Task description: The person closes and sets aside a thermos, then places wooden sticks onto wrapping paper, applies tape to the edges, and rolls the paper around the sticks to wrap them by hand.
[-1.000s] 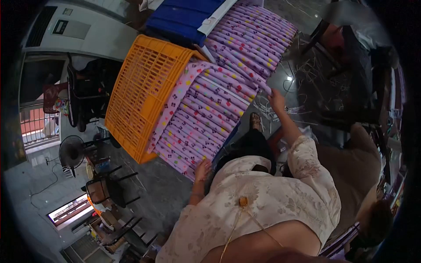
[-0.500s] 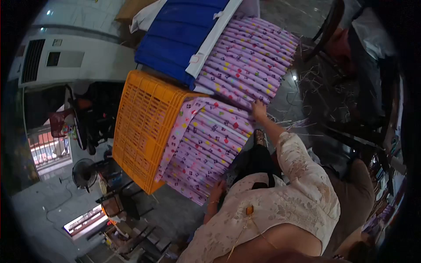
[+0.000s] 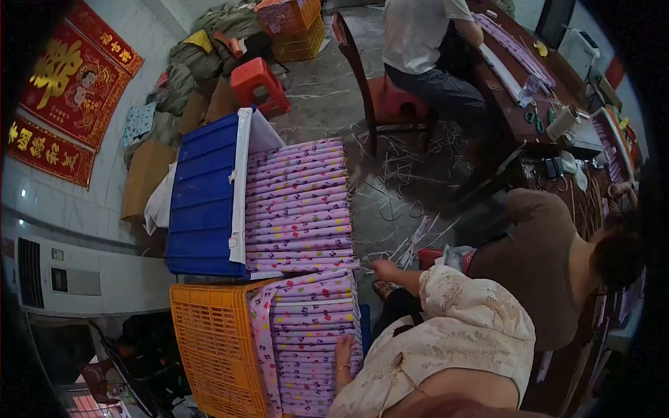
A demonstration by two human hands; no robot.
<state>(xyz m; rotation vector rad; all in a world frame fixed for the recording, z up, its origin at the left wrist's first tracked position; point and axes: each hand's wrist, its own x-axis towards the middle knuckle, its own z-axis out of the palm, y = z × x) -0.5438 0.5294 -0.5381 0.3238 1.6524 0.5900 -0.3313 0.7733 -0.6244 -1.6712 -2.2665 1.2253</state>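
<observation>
My left hand (image 3: 345, 350) lies against the lower stack of pink printed rolls (image 3: 313, 327), with its fingers stretched along the roll ends. These rolls lie in an orange plastic crate (image 3: 216, 341) turned on its side, with a strip of the same print across its mouth. My right hand (image 3: 385, 269) is just off the ends of the upper rolls (image 3: 300, 209), and its finger pose is too small and blurred to read. The upper rolls are stacked in a blue crate (image 3: 202, 195) with a white rim.
A person in a brown top (image 3: 529, 258) sits close on my right. Another person in a pale shirt (image 3: 418, 35) works at a dark table (image 3: 502, 76). White strips (image 3: 404, 153) litter the floor. A red stool (image 3: 258, 83) and a wooden chair (image 3: 369, 104) stand ahead.
My view has swung, bringing in the table and people on the right. My right hand has come away from the rolls it was touching between the two crates. My left hand stays at the lower rolls.
</observation>
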